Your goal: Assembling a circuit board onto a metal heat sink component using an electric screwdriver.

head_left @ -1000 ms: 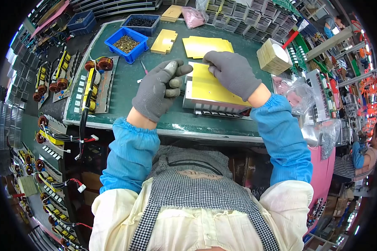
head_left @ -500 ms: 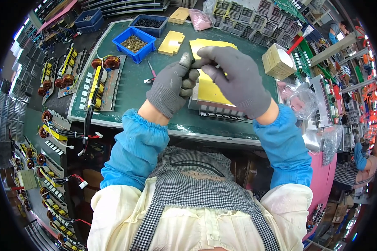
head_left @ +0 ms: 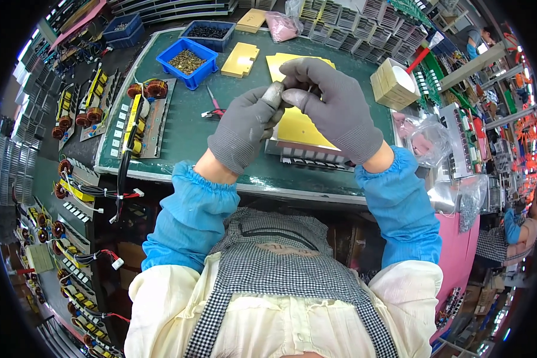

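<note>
My left hand [head_left: 247, 122] and my right hand [head_left: 331, 101], both in grey gloves, meet fingertip to fingertip over the bench. Both are closed in a pinch, and whatever lies between the fingers is too small and too hidden to name. Below them is a metal unit [head_left: 316, 156] topped by a yellow sheet [head_left: 298, 129], partly covered by my hands. Left of my left hand lies a thin tool with red and black handles [head_left: 215, 113]. A bright blue bin [head_left: 210, 70] of small brass-coloured parts [head_left: 186, 61] stands beyond it.
A circuit board with copper coils [head_left: 156, 89] and hanging black cables lies at the bench's left. Behind are a dark blue bin [head_left: 219, 43], a yellow plate [head_left: 240, 59] and stacked metal parts [head_left: 346, 30]. A white round container in a wooden block [head_left: 392, 89] stands right, near plastic bags [head_left: 426, 140].
My right fingers have come down and closed against my left fingertips. The small dark piece glimpsed at my left fingers is now hidden. The whole view has shifted slightly.
</note>
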Demonstrator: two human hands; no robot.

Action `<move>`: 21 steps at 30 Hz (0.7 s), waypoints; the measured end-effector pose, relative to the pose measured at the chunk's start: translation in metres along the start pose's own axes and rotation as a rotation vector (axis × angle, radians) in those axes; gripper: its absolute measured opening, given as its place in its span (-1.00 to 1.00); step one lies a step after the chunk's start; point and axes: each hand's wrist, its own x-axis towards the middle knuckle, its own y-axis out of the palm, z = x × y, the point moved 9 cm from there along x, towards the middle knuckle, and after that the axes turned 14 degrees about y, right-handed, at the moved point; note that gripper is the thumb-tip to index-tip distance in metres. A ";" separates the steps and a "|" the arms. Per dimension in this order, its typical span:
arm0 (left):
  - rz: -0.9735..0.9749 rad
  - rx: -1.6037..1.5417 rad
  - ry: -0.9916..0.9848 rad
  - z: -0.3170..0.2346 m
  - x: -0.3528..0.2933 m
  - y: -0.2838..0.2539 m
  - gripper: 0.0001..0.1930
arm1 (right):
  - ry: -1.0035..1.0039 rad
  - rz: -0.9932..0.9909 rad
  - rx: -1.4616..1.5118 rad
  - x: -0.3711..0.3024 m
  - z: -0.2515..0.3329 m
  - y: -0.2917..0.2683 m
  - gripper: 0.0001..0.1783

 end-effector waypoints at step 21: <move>0.211 0.000 0.108 -0.013 -0.006 0.007 -0.65 | 0.164 0.236 0.499 -0.003 -0.013 0.002 -0.66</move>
